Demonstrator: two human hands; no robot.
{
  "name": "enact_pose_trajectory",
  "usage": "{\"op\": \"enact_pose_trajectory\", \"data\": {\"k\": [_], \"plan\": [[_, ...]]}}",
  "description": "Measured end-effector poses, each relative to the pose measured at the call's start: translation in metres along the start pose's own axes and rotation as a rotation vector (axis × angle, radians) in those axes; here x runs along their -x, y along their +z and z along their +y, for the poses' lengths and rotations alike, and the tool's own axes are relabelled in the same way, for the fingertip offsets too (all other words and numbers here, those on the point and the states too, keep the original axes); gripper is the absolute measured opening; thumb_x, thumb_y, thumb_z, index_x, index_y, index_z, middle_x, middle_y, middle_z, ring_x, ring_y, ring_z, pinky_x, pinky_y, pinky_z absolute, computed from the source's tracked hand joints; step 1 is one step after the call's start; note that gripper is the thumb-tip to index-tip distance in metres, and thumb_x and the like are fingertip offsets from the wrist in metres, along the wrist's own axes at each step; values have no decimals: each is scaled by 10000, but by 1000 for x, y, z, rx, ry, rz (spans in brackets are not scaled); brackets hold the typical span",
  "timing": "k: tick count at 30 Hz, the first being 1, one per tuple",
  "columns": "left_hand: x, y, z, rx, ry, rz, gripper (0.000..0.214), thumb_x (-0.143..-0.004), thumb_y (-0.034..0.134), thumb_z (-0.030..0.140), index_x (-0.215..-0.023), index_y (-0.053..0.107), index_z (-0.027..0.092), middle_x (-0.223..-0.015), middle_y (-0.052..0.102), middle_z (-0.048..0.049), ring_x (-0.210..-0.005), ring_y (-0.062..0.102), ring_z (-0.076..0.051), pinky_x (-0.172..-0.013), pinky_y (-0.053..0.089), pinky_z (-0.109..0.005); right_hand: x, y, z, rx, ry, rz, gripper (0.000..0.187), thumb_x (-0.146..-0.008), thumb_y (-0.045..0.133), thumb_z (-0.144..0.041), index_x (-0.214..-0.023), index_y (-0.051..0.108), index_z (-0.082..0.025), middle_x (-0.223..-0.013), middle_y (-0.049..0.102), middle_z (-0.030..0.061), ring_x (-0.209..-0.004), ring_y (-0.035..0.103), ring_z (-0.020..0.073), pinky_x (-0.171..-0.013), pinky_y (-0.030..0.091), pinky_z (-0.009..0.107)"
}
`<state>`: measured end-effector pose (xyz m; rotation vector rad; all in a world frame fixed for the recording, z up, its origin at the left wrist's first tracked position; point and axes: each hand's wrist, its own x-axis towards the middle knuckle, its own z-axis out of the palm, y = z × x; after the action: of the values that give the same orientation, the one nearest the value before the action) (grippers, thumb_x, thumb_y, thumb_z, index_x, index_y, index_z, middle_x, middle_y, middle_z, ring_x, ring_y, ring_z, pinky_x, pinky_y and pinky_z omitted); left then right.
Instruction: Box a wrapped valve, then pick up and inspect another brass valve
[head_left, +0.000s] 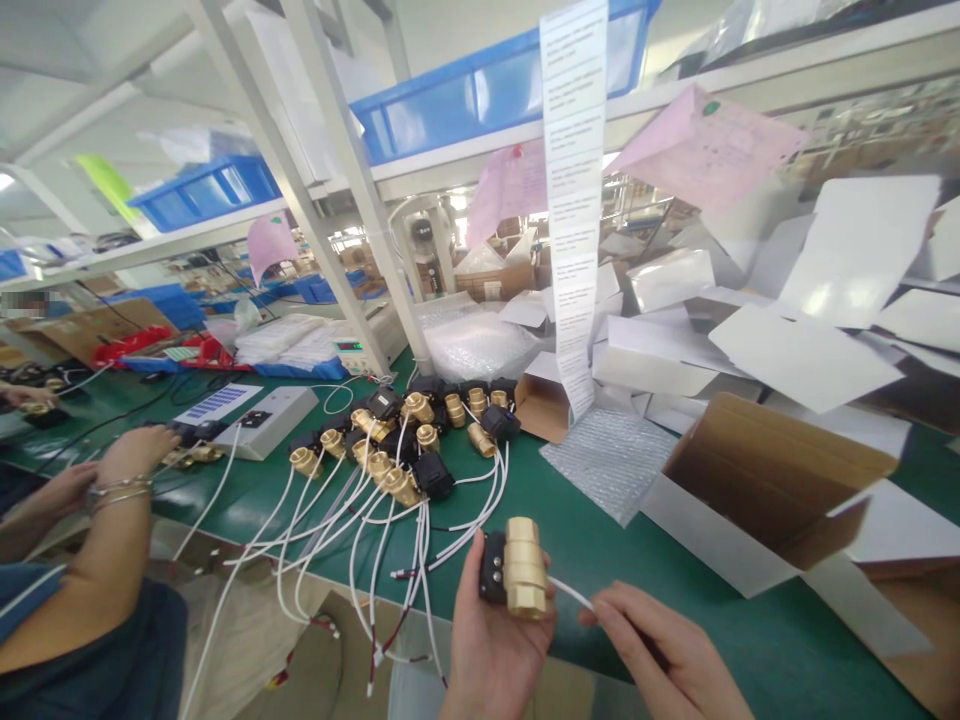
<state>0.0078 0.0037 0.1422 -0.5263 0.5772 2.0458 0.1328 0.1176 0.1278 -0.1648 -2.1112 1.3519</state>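
Note:
My left hand (491, 650) is closed round a motorized ball valve (525, 568), a brass body with a black actuator box (492, 567) on its left side. The brass part stands roughly upright above my palm. A white cable (571, 590) runs from the valve to my right hand (660, 640), whose thumb and fingers pinch it. The cable's far end is hidden behind those fingers. Beyond my hands, a heap of similar brass valves (394, 484) with black boxes lies on the green table (480, 500), their white cables trailing over the front edge.
An open white carton (720, 545) with a brown inside stands at right. Bubble wrap (611, 455) lies beneath a hanging label strip (574, 200). Folded white boxes (667, 350) pile up behind. At left, a co-worker's arm (112, 540) reaches toward a grey box (266, 420).

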Motion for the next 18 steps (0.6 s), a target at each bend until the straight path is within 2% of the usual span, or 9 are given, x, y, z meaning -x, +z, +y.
{"op": "enact_pose_trajectory", "data": {"k": [3,4,6,7,9,11,13,15,18], "plan": [[6,3,-3,-194,248,58,326,-915,670,391,-1077,639,110,-948,700,-104,-740,659,-176,-641,545,-262,8,3,11,-64,104,-23,433,-1129,476,-563,-987,727,-241,-845,654,16,-764,656,185,-722,506,162],[8,3,-4,-334,374,49,402,-839,747,373,-1138,616,139,-983,696,-85,-792,665,-183,-684,552,-264,11,5,13,-112,161,-45,433,-1123,478,-585,-1044,732,-244,-834,652,19,-751,651,191,-715,512,174],[13,1,-9,-701,636,17,703,-669,853,277,-1292,534,209,-1031,672,-44,-869,661,-193,-766,553,-273,17,10,17,-270,302,-48,476,-1086,502,-667,-1184,725,-258,-845,666,31,-748,652,211,-678,533,197],[16,0,-12,-881,744,3,828,-614,856,209,-1354,485,236,-1058,656,-36,-900,656,-201,-803,553,-287,18,12,17,-371,371,-33,517,-1054,533,-713,-1245,713,-269,-900,684,44,-794,665,227,-681,549,209],[22,-2,-19,-1144,897,-28,949,-558,810,96,-1414,434,257,-1147,627,-51,-989,646,-232,-887,550,-341,19,18,16,-581,452,5,585,-954,658,-774,-1297,704,-302,-1111,692,68,-994,665,272,-776,578,249],[25,-4,-25,-1302,1013,-97,932,-555,765,58,-1403,445,271,-1231,604,-67,-1074,626,-265,-939,543,-393,18,23,15,-752,485,54,555,-852,821,-730,-1251,734,-355,-1269,652,47,-1157,610,291,-892,561,280],[25,-6,-27,-1419,1145,-193,903,-573,722,32,-1390,443,296,-1244,601,-55,-1101,609,-266,-951,539,-408,15,29,15,-859,509,102,540,-770,952,-615,-1214,751,-381,-1288,648,24,-1213,577,286,-935,538,270],[23,-6,-25,-1507,1272,-301,884,-607,679,23,-1403,414,304,-1231,602,-51,-1096,593,-256,-946,537,-407,12,33,17,-889,501,126,553,-734,1002,-531,-1206,757,-379,-1263,661,17,-1217,569,278,-933,530,250],[19,-3,-19,-1574,1384,-450,794,-677,633,76,-1415,409,264,-1195,611,-76,-1046,580,-255,-885,541,-395,9,36,15,-872,477,178,564,-718,1007,-539,-1189,773,-337,-1205,682,31,-1160,587,278,-915,529,247]]}}
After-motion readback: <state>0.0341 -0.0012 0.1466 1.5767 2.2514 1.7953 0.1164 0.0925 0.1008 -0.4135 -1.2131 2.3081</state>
